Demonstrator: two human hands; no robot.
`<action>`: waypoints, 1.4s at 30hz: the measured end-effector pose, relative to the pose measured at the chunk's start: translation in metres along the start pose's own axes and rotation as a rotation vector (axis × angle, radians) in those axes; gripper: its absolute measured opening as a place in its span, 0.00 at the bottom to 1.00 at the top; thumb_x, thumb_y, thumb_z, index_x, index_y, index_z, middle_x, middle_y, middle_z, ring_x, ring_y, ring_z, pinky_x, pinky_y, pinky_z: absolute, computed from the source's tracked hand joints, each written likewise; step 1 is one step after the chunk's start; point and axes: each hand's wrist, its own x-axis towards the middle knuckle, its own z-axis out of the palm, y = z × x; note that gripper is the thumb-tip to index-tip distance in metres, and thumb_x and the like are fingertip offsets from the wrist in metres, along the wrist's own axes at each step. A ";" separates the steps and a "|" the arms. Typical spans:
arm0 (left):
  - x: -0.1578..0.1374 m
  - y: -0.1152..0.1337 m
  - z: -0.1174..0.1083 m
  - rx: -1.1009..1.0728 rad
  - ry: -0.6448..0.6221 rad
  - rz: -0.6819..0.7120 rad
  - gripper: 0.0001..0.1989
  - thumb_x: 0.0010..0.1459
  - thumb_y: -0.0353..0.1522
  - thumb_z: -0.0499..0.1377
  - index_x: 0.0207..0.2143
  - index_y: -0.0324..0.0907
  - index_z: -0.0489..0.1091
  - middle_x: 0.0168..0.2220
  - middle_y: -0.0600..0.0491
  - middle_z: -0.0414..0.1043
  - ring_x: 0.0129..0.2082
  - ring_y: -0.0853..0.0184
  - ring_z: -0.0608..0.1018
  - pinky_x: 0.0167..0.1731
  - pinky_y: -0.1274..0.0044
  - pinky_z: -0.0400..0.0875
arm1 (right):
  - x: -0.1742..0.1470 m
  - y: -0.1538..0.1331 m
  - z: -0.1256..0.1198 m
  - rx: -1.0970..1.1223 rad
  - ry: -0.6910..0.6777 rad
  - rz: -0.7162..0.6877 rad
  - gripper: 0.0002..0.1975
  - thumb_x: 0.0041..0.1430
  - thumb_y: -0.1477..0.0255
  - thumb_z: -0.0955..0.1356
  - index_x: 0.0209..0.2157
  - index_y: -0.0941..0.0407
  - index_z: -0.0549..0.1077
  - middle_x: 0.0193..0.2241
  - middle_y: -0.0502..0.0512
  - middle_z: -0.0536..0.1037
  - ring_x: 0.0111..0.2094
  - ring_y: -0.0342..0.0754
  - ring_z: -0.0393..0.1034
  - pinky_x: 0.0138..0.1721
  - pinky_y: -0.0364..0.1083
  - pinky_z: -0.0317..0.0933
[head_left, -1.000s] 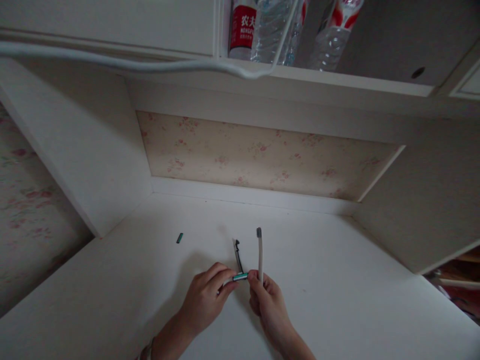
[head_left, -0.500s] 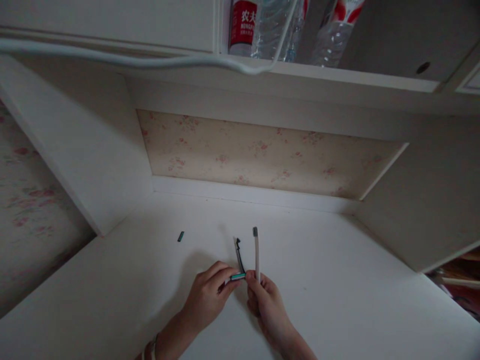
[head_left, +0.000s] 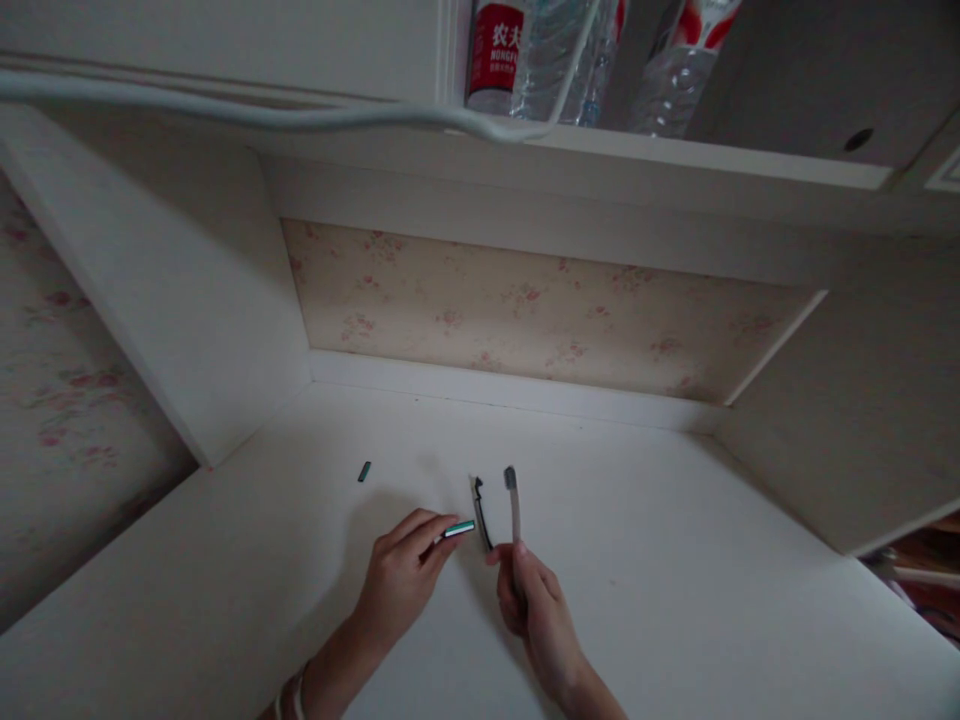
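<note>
My left hand [head_left: 401,575] pinches a small green-and-silver cartridge [head_left: 458,528] between thumb and fingers, its tip pointing right. My right hand [head_left: 531,598] grips a thin white handle [head_left: 514,510] with a grey tip that stands up from the fist. A dark curved piece [head_left: 481,500] lies on the white desk [head_left: 675,560] between the two hands, just right of the cartridge. A second small green piece [head_left: 364,472] lies alone on the desk to the left.
The desk sits in a white alcove with floral wallpaper [head_left: 525,310] at the back and side panels left and right. Overhead, a shelf holds several water bottles [head_left: 540,50], and a white cable [head_left: 262,115] runs along its edge.
My left hand has drawn the cartridge away to the left and slightly up, so it no longer touches the white handle. The handle now tilts a little left.
</note>
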 end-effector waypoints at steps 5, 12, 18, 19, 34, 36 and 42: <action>0.006 -0.003 -0.008 0.022 0.133 -0.011 0.07 0.56 0.29 0.60 0.39 0.42 0.74 0.32 0.53 0.75 0.26 0.73 0.75 0.27 0.83 0.71 | -0.003 0.002 -0.001 -0.245 -0.066 -0.032 0.27 0.59 0.49 0.61 0.32 0.60 0.73 0.17 0.44 0.54 0.19 0.39 0.45 0.20 0.40 0.39; 0.010 0.003 -0.012 -0.001 0.151 -0.023 0.07 0.56 0.29 0.60 0.38 0.42 0.74 0.32 0.52 0.76 0.28 0.72 0.76 0.29 0.83 0.72 | -0.002 -0.001 0.001 -0.551 -0.024 -0.138 0.23 0.60 0.53 0.61 0.29 0.59 0.73 0.21 0.47 0.58 0.24 0.43 0.52 0.25 0.42 0.45; 0.009 0.002 -0.012 -0.002 0.119 -0.038 0.07 0.57 0.29 0.59 0.39 0.43 0.74 0.33 0.53 0.76 0.30 0.72 0.77 0.31 0.83 0.73 | 0.001 0.002 0.004 -0.585 0.025 -0.175 0.22 0.61 0.54 0.62 0.28 0.59 0.72 0.22 0.48 0.60 0.26 0.44 0.53 0.27 0.42 0.47; 0.009 0.001 -0.012 0.000 0.118 -0.038 0.07 0.57 0.29 0.59 0.39 0.43 0.74 0.33 0.53 0.76 0.30 0.72 0.77 0.32 0.83 0.73 | 0.001 0.003 0.004 -0.587 0.028 -0.178 0.22 0.61 0.55 0.62 0.28 0.59 0.72 0.22 0.48 0.60 0.26 0.44 0.53 0.26 0.42 0.47; 0.007 -0.004 -0.009 -0.014 0.131 -0.040 0.07 0.57 0.31 0.59 0.38 0.42 0.75 0.32 0.51 0.77 0.30 0.70 0.78 0.32 0.82 0.74 | -0.003 -0.005 0.000 -0.725 0.028 -0.303 0.20 0.62 0.58 0.63 0.30 0.59 0.76 0.22 0.51 0.68 0.25 0.45 0.59 0.24 0.42 0.49; 0.007 -0.005 -0.009 -0.036 0.120 -0.063 0.07 0.57 0.31 0.59 0.37 0.42 0.75 0.32 0.52 0.77 0.29 0.70 0.78 0.31 0.82 0.74 | -0.004 -0.009 -0.002 -0.737 0.034 -0.317 0.19 0.62 0.59 0.63 0.34 0.58 0.77 0.22 0.51 0.69 0.25 0.46 0.61 0.25 0.42 0.50; 0.005 -0.005 -0.009 -0.015 0.028 -0.060 0.13 0.56 0.25 0.57 0.41 0.46 0.75 0.33 0.53 0.77 0.30 0.71 0.78 0.30 0.83 0.74 | -0.005 -0.017 -0.010 -0.857 -0.030 -0.371 0.16 0.63 0.61 0.63 0.42 0.55 0.77 0.24 0.52 0.71 0.25 0.45 0.64 0.26 0.42 0.52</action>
